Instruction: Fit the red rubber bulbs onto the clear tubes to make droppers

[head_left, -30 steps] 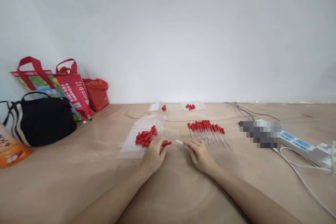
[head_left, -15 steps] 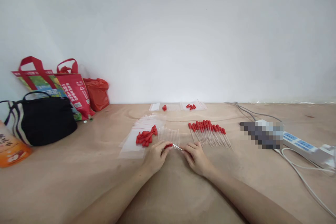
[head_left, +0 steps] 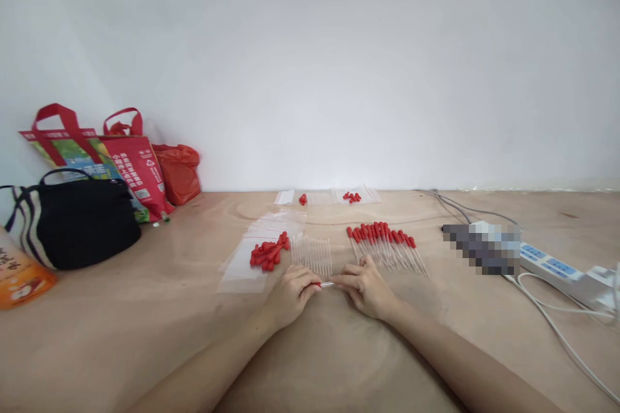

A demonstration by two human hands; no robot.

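Observation:
My left hand (head_left: 294, 292) pinches a red rubber bulb, mostly hidden by the fingers, at one end of a clear glass dropper tube (head_left: 327, 284). My right hand (head_left: 364, 286) grips the other end of that tube, so it lies level between both hands. Just beyond my hands is a row of bare glass tubes (head_left: 312, 254). Left of them, a heap of loose red rubber bulbs (head_left: 268, 252) rests on clear plastic bags (head_left: 242, 274). Droppers with red bulbs (head_left: 385, 242) lie side by side beyond my right hand, tubes pointing toward me.
Against the wall, more bulbs and tubes lie on plastic bags (head_left: 372, 195). A black bag (head_left: 90, 222), red shopping bags (head_left: 140, 171) and an orange pouch (head_left: 24, 277) stand at left. A power strip (head_left: 552, 263) with cables and a blurred dark object (head_left: 477, 248) are at right.
Both hands have come slightly lower and closer together. The tube has turned from slanting to nearly level, and less of it and its red bulb shows between the fingers.

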